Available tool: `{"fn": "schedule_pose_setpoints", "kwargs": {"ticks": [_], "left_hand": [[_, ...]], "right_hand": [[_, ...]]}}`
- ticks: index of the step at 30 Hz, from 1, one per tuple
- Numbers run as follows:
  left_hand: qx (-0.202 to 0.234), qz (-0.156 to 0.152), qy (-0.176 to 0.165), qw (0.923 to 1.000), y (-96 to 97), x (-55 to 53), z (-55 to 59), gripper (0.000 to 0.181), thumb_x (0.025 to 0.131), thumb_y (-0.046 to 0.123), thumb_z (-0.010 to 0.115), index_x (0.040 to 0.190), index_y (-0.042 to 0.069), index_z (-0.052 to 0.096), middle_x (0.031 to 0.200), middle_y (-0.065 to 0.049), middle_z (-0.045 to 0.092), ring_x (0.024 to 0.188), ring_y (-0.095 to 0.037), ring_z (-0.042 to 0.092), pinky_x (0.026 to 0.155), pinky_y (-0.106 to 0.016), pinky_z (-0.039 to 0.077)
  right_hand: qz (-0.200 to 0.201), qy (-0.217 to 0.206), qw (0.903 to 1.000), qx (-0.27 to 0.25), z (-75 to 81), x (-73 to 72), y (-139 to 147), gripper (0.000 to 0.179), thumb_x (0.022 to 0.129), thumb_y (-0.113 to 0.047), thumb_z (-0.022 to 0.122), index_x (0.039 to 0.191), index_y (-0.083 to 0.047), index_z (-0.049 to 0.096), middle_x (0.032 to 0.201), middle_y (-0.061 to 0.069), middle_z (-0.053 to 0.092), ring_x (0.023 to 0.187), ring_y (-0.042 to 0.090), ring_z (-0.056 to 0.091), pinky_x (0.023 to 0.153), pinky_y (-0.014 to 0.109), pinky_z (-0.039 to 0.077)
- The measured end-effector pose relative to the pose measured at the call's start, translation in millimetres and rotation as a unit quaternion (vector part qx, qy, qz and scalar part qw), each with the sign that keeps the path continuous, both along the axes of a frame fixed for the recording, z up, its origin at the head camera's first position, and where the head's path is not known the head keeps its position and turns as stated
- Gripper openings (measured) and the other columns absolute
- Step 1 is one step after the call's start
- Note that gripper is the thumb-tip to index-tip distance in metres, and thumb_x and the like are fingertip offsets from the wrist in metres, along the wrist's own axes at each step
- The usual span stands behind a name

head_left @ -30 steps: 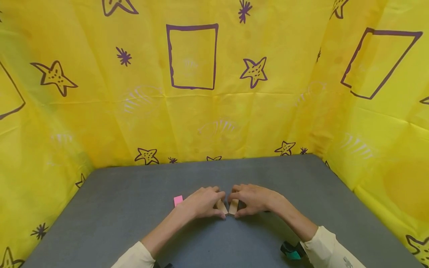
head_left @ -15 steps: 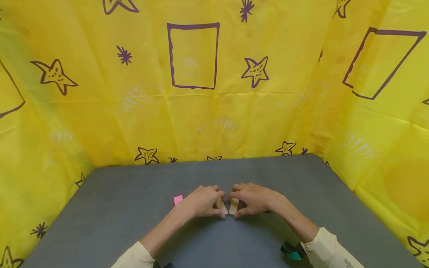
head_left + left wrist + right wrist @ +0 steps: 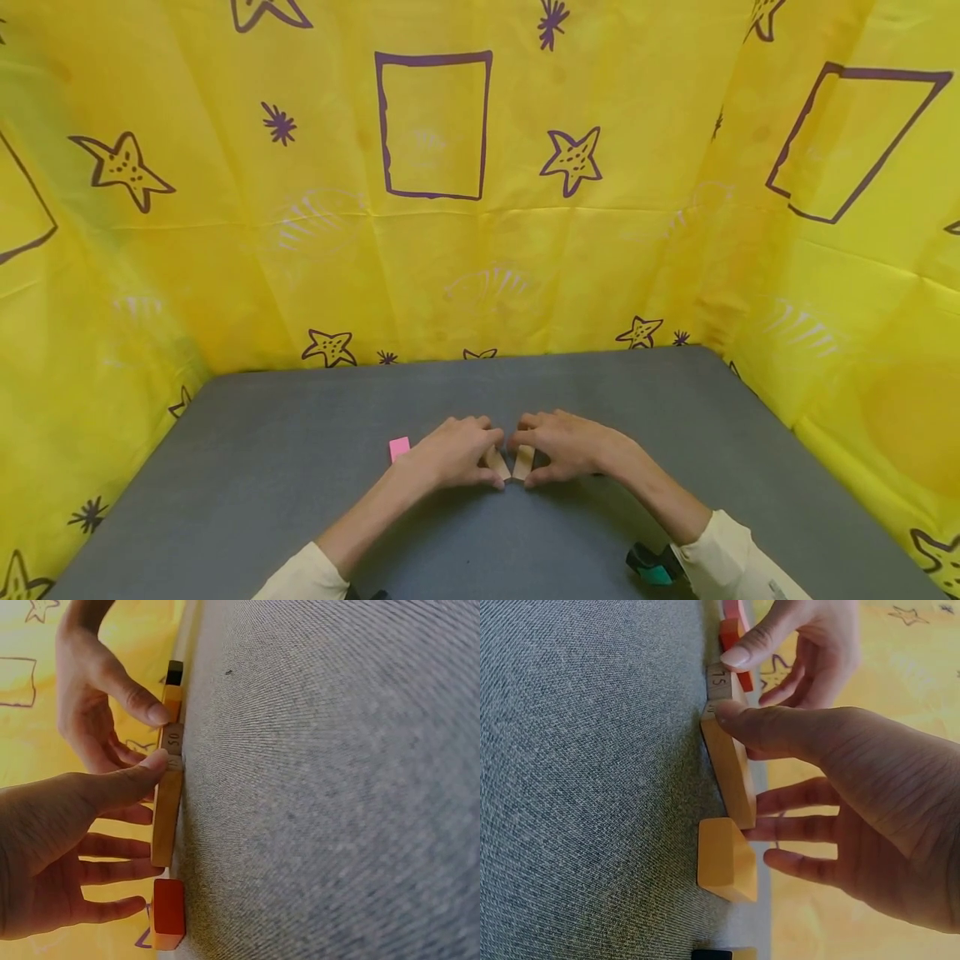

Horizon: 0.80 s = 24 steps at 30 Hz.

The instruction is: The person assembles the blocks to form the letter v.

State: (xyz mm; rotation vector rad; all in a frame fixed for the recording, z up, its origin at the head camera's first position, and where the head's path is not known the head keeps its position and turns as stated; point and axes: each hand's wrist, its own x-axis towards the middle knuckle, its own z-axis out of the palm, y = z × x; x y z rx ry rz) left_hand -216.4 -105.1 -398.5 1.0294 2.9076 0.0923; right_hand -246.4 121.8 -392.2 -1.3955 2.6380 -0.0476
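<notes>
Two plain wooden blocks stand on the table at the centre of the head view, meeting at their near corners in a V. My left hand (image 3: 457,454) pinches the left wooden block (image 3: 497,463), its thumb on the near end and fingers along the far side. My right hand (image 3: 568,448) pinches the right wooden block (image 3: 523,463) in the same way. Small printed digits mark the near ends of the blocks. Beside the fingers of my left hand sits a red block (image 3: 169,915). An orange-yellow block (image 3: 718,856) lies beyond the right wooden block, near my right fingers.
A pink block (image 3: 399,449) lies left of my left wrist, partly covered by it. Farther right is a black-ended block (image 3: 711,955). The grey cloth-topped table (image 3: 285,500) is enclosed by yellow patterned curtains (image 3: 450,250) at the back and sides.
</notes>
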Motion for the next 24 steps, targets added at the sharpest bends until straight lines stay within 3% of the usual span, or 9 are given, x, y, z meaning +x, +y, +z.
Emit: {"fn": "schedule_pose_setpoints", "kwargs": {"ticks": [10,18,24], "left_hand": [[0.023,0.02,-0.021,0.9993,-2.8,-0.1,3.1,0.056,0.088,0.055,0.079,0.129,0.019,0.07,0.123,-0.002,0.071,0.109,-0.02,0.066,0.103,-0.049,0.055],[0.025,0.014,-0.026,0.9992,-1.7,-1.4,2.4,0.052,0.086,0.051,0.083,0.124,0.018,0.073,0.112,-0.001,0.072,0.091,-0.012,0.062,0.093,-0.042,0.056],[0.02,0.018,-0.027,0.9993,0.1,-2.0,2.2,0.052,0.085,0.052,0.083,0.123,0.019,0.073,0.11,0.0,0.071,0.088,-0.011,0.06,0.09,-0.04,0.055]], "right_hand": [[-0.007,-0.006,1.0,-0.004,2.9,-0.4,3.0,0.044,0.093,-0.05,0.076,0.129,-0.027,0.069,0.126,-0.003,0.064,0.111,0.014,0.061,0.098,0.045,0.052],[0.006,0.001,0.9999,-0.009,2.0,1.5,2.7,0.041,0.092,-0.046,0.079,0.126,-0.025,0.07,0.123,-0.003,0.065,0.106,0.012,0.062,0.093,0.043,0.053],[0.008,0.002,1.0,-0.002,1.8,1.7,2.8,0.042,0.092,-0.048,0.078,0.126,-0.025,0.07,0.122,-0.004,0.065,0.106,0.01,0.061,0.092,0.043,0.052]]}}
